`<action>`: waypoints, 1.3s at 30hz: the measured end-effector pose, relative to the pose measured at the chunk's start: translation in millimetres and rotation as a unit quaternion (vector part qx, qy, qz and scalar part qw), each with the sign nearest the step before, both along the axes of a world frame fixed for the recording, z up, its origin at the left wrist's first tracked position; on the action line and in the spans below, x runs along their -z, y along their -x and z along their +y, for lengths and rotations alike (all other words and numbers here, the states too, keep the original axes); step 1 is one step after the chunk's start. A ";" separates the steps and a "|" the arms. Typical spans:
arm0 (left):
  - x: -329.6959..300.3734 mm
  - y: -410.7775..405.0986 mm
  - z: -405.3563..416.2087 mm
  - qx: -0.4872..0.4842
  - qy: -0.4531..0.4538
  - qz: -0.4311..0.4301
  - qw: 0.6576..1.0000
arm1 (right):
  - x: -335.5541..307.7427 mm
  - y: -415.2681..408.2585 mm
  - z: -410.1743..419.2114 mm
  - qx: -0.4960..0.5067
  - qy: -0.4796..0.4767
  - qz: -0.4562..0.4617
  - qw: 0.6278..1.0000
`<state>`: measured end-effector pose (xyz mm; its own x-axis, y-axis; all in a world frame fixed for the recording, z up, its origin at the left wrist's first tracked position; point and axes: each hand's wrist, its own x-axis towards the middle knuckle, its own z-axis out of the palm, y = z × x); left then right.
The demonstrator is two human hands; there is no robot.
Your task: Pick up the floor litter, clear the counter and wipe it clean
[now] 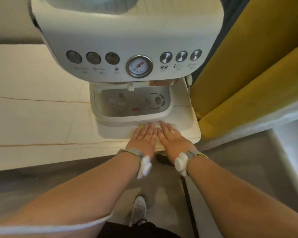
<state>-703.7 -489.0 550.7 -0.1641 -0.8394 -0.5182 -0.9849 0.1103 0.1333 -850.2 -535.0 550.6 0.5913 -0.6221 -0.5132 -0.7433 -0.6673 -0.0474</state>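
My grey shoe [139, 209] stands on the floor, nearest to me. Farther out, my left hand [144, 135] and right hand [170, 136] lie side by side, fingers straight and flat, pressing a pale yellow cloth [159, 145] on the white bench [33, 109]. The cloth sits at the near edge, just in front of the coffee machine [127, 48]. A yellow curtain [248, 74] hangs on the right.

A cream espresso machine [127, 40] shows a round pressure gauge [139, 66] between two rows of three buttons. Right of it hangs a mustard-yellow curtain [251, 66]. A grey sneaker [138, 208] stands on the floor.
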 end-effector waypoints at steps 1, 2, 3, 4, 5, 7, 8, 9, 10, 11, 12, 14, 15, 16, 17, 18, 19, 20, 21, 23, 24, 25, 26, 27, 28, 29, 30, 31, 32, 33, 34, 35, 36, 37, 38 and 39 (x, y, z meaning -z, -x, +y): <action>-0.6 11.1 -6.6 0.005 -0.010 0.009 1.000 | -1.1 12.3 -5.8 0.005 -0.010 0.013 1.000; -1.7 15.0 -10.8 0.007 -0.015 0.014 1.000 | -1.7 18.4 -10.8 0.008 -0.022 0.022 0.999; -2.1 24.4 -17.8 0.011 -0.017 0.024 1.000 | -3.1 29.7 -17.3 0.010 -0.032 0.035 0.999; -1.9 32.6 -24.8 0.014 -0.013 0.033 0.999 | -3.9 38.6 -24.7 0.010 -0.033 0.043 0.998; -2.0 40.0 -30.1 0.019 -0.008 0.039 0.999 | -3.4 46.5 -30.9 0.009 -0.030 0.049 0.998; -2.6 48.0 -37.1 0.022 -0.001 0.042 0.999 | -1.9 55.0 -39.4 0.004 -0.024 0.058 0.998; -1.8 51.7 -40.0 0.019 0.001 0.041 0.999 | -0.9 59.1 -43.8 -0.001 -0.021 0.060 0.998; -0.6 54.0 -41.6 0.017 0.006 0.039 0.999 | -2.1 61.5 -48.4 -0.010 -0.016 0.064 0.998; 0.2 54.5 -43.2 0.012 0.011 0.041 0.999 | -4.3 62.6 -53.5 -0.024 -0.008 0.068 0.997; 0.4 55.5 -44.9 0.007 0.011 0.046 0.999 | -8.1 63.9 -59.3 -0.039 0.002 0.073 0.997; 0.2 57.4 -46.7 0.004 0.008 0.051 0.999 | -10.6 65.7 -65.9 -0.054 0.011 0.081 0.995; -0.2 61.5 -49.9 -0.001 0.002 0.045 0.999 | -13.8 67.6 -75.9 -0.066 0.013 0.096 0.993; -0.9 63.1 -49.9 -0.001 0.003 0.042 0.999 | -12.3 68.1 -77.5 -0.064 0.013 0.096 0.993; -0.6 63.7 -47.5 -0.001 0.009 0.039 0.999 | -10.0 68.1 -74.6 -0.054 0.015 0.092 0.994; 0.2 60.9 -47.1 0.003 0.025 0.036 0.999 | -8.1 65.2 -73.9 -0.041 0.021 0.081 0.996; 1.0 59.8 -41.1 0.017 0.036 0.029 0.999 | -4.5 64.1 -67.4 -0.024 0.017 0.073 0.997; 1.1 59.0 -36.4 0.035 0.046 0.020 0.998 | -2.1 64.2 -64.0 -0.003 0.010 0.064 0.998; 1.8 51.8 -32.2 0.049 0.048 0.008 0.998 | 1.9 58.4 -63.3 0.015 -0.001 0.061 0.998; 1.5 49.9 -27.4 0.062 0.041 -0.003 0.997 | 2.9 57.6 -62.8 0.031 -0.009 0.070 0.997; -4.0 47.7 -19.2 0.070 0.019 -0.006 0.997 | -1.4 54.2 -60.4 0.057 -0.032 0.082 0.994; -6.7 46.4 -15.6 0.072 0.009 -0.013 0.997 | -3.8 51.6 -57.5 0.068 -0.042 0.092 0.993; -9.4 46.1 -13.2 0.075 0.002 -0.018 0.997 | -4.1 50.5 -53.3 0.078 -0.049 0.095 0.991; -12.6 45.1 -11.2 0.074 -0.003 -0.016 0.997 | -3.3 50.1 -47.9 0.094 -0.057 0.095 0.989; -14.3 39.7 -8.8 0.072 -0.008 -0.018 0.997 | -0.2 48.0 -42.3 0.107 -0.057 0.091 0.988; -12.8 36.4 -7.6 0.068 -0.015 -0.012 0.997 | 3.4 50.5 -37.7 0.123 -0.055 0.092 0.987; -11.9 29.9 -3.4 0.057 -0.019 -0.012 0.998 | 8.2 52.2 -33.7 0.133 -0.043 0.089 0.986; -14.5 21.5 2.8 0.041 -0.022 -0.009 0.999 | 8.8 52.4 -29.0 0.142 -0.036 0.086 0.986; -18.8 13.6 10.7 0.029 -0.031 -0.011 0.999 | 8.3 54.6 -22.1 0.147 -0.036 0.086 0.985; -25.0 5.0 19.9 0.014 -0.037 -0.010 0.999 | 1.6 52.8 -11.7 0.161 -0.042 0.091 0.982; -33.4 -4.4 25.0 0.001 -0.043 -0.013 0.999 | -4.8 48.2 -9.1 0.173 -0.042 0.092 0.980; -35.8 -4.4 30.6 -0.008 -0.063 -0.008 0.998 | -5.0 49.0 -3.0 0.193 -0.066 0.105 0.973; -47.6 -12.8 35.2 -0.024 -0.064 -0.011 0.998 | -12.4 41.2 -1.9 0.201 -0.073 0.098 0.972; -56.8 -22.4 43.0 -0.041 -0.056 -0.023 0.997 | -22.5 31.6 4.9 0.212 -0.083 0.100 0.969; -66.3 -32.1 48.5 -0.064 -0.052 -0.033 0.996 | -31.3 20.7 8.9 0.217 -0.083 0.100 0.968; -69.5 -38.7 47.3 -0.081 -0.055 -0.044 0.994 | -37.5 11.8 9.3 0.231 -0.081 0.089 0.965; -76.5 -49.5 58.9 -0.101 -0.033 -0.040 0.994 | -52.7 0.7 18.5 0.241 -0.065 0.061 0.966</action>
